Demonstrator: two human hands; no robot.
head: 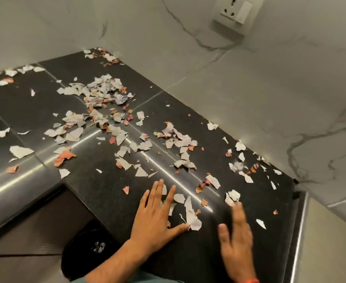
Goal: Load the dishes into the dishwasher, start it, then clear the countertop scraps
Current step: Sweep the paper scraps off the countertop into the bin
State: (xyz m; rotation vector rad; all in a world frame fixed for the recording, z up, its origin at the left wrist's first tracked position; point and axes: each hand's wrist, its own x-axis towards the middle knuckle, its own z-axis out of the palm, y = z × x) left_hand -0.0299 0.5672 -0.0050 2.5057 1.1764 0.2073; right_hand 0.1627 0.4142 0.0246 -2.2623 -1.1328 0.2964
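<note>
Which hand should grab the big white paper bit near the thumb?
Probably the left hand. Its thumb tip already touches the big white scrap on the black countertop. The right hand lies flat further right and looks blurred.

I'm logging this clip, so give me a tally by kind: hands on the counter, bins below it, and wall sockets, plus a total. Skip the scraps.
Hands: 2, the left hand and the right hand, both flat on the counter
Bins: 1, a black bin below the counter edge
Wall sockets: 1, the socket
Total: 4
</note>
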